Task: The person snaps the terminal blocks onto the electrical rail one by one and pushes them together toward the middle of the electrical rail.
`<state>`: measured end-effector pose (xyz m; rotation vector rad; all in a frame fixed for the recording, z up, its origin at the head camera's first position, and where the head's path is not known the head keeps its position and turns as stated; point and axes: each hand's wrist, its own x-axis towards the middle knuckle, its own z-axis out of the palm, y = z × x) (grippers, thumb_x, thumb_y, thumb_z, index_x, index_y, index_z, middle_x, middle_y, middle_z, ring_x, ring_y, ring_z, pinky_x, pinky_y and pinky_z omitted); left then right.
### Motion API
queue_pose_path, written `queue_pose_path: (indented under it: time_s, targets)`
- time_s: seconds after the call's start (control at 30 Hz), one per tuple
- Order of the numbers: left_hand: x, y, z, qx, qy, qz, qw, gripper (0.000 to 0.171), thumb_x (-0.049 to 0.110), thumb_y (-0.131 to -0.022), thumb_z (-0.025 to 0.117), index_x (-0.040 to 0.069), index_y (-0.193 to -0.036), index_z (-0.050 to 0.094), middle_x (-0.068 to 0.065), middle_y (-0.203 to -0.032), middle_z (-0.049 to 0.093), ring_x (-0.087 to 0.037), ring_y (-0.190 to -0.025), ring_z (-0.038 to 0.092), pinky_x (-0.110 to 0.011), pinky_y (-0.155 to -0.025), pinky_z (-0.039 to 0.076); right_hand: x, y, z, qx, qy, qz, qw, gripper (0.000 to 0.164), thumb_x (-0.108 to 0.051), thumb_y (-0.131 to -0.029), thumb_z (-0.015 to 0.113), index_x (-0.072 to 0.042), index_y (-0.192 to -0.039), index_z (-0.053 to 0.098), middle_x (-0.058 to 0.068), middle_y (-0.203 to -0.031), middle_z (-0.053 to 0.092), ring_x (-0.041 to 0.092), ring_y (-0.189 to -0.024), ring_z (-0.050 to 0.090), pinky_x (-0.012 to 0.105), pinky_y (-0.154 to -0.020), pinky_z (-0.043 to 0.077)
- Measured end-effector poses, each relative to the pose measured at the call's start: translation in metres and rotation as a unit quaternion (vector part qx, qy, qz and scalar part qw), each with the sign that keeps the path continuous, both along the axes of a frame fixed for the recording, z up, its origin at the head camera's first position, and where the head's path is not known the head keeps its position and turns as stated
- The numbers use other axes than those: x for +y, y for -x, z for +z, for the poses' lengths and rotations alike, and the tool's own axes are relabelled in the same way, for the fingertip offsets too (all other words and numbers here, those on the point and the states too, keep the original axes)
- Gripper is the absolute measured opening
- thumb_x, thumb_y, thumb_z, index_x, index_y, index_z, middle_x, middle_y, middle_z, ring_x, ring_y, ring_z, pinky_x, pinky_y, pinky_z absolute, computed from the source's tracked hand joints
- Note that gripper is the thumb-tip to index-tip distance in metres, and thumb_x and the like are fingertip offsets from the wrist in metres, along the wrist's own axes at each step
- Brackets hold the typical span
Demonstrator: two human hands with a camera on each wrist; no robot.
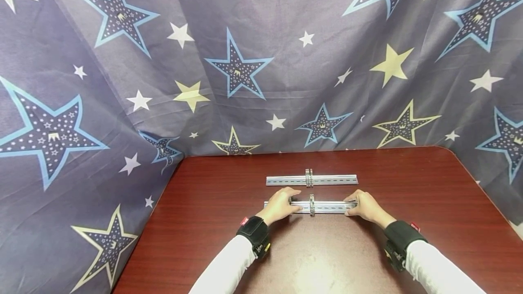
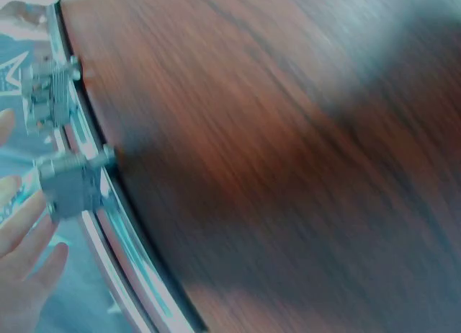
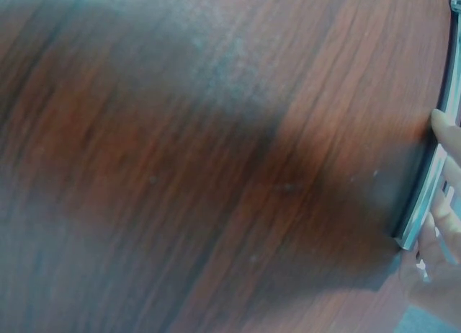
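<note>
A slotted metal DIN rail lies across the table before me, carrying two grey terminal blocks. One block sits near its middle; the other block stands to the left, mostly covered by my hand in the head view. Over the rail's left part is my left hand, its fingers spread around that second block, with fingertips at its side. My right hand pinches the rail's right end between thumb and fingers; the right wrist view shows the thumb on its near side.
Behind, parallel to it, lies a second DIN rail with a pair of terminal blocks side by side at its middle. Both rest on a reddish-brown wooden table. A star-patterned cloth hangs along the table's far and left edges.
</note>
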<state>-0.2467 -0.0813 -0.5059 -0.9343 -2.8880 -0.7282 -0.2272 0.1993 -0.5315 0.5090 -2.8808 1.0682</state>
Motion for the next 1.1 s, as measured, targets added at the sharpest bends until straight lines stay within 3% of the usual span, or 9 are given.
queue_pose_path:
  time_s: [0.27,0.47,0.9,1.1]
  targets:
    - [-0.018,0.002,0.0,-0.005,-0.023,0.013,0.9996,0.039,0.019,-0.074,0.068,0.003,-0.109,0.062,-0.006,-0.099,0.061,-0.019,-0.094,0.057,-0.031,-0.08,0.044,0.001,-0.001,0.0,0.007,0.0,-0.002,1.0,0.03,-0.01,-0.057,0.078,0.001,-0.083,0.068,0.01,-0.08,0.06,0.019,-0.071,0.055,0.03,-0.063,0.042]
    - [-0.024,0.004,-0.004,-0.004,-0.013,0.013,0.9998,0.045,0.022,-0.073,0.069,0.001,-0.112,0.059,-0.008,-0.1,0.062,-0.02,-0.094,0.057,-0.031,-0.081,0.044,0.001,-0.001,-0.001,0.002,0.0,-0.007,1.0,0.03,-0.01,-0.058,0.078,0.001,-0.084,0.068,0.01,-0.081,0.06,0.021,-0.072,0.054,0.032,-0.064,0.042]
    - [-0.029,0.004,-0.011,-0.048,-0.021,-0.002,0.9986,0.058,0.022,-0.068,0.072,-0.001,-0.118,0.054,-0.012,-0.11,0.059,-0.022,-0.101,0.056,-0.032,-0.086,0.042,-0.001,-0.002,0.002,0.001,0.002,-0.006,1.0,0.03,-0.01,-0.058,0.078,0.001,-0.083,0.069,0.012,-0.082,0.061,0.023,-0.075,0.056,0.034,-0.065,0.043]
    - [-0.029,0.005,-0.015,-0.051,-0.04,-0.004,0.9979,0.055,0.018,-0.067,0.073,-0.001,-0.116,0.055,-0.011,-0.111,0.06,-0.02,-0.101,0.056,-0.03,-0.086,0.042,-0.001,-0.002,0.0,-0.001,0.004,-0.009,1.0,0.029,-0.01,-0.057,0.078,0.001,-0.083,0.069,0.011,-0.081,0.061,0.021,-0.073,0.055,0.031,-0.064,0.043]
